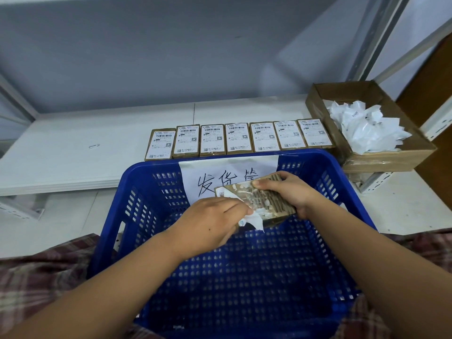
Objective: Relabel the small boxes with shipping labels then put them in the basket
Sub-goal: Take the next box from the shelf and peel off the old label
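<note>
Two bare forearms point(122, 277) are reaching over the blue basket point(137, 204). The left hand point(215, 221) is pinching a torn white label strip point(254, 220) on the small box point(266, 204), which the right hand point(291, 192) is gripping with curled fingers, above the basket's inside (a handwritten paper sign point(220, 177) is hanging on its far wall). Beyond, seven labelled boxes point(238, 138) are lying in a row on the white shelf point(73, 148), beside a cardboard tray point(381, 160) holding white paper scraps point(367, 128).

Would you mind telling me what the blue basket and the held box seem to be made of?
The basket looks like moulded plastic, glossy blue, with regular slotted perforations. The box seems corrugated cardboard, matt brown: ribbed fluting shows where the label is torn away.
</note>
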`<state>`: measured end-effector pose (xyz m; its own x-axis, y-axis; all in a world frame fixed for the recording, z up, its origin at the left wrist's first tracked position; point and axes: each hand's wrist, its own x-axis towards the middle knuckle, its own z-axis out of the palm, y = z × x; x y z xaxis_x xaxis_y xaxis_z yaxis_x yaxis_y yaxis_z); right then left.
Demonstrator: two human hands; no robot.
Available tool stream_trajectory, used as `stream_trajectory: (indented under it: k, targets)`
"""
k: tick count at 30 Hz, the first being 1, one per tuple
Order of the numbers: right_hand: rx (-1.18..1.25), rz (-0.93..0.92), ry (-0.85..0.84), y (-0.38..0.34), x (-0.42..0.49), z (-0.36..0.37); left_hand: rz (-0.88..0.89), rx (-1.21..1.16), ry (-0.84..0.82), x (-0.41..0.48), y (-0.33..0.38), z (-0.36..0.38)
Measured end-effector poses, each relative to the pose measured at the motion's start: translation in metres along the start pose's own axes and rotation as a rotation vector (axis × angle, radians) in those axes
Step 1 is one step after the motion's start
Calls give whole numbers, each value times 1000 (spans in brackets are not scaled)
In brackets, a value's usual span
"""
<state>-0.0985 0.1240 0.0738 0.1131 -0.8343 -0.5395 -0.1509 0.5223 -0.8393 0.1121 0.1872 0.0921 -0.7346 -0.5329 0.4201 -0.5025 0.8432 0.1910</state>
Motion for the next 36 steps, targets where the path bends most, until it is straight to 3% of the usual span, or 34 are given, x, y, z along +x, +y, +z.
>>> stream_trajectory:
  k: [8,13,15,22,30,33,36]
  targets:
    - [31,31,-57,-1,2,-7,-205,-135,64,-6,7,-5]
    - [144,104,299,17,13,-66,-391,-44,362,-2,6,-64]
    - [212,116,286,22,14,-70,-475,43,378,-6,-7,-87]
    - [53,13,184,19,11,-23,-655,-26,311,-4,-21,-73]
    - [-45,-120,99,1,-2,-8,-989,-544,284,0,-22,-49]
    - [-92,-154,73,-5,-8,-2,-1011,-817,364,1,-19,-45]
    - [-106,-182,81,-9,-11,-2,-989,-897,436,3,-16,-46]
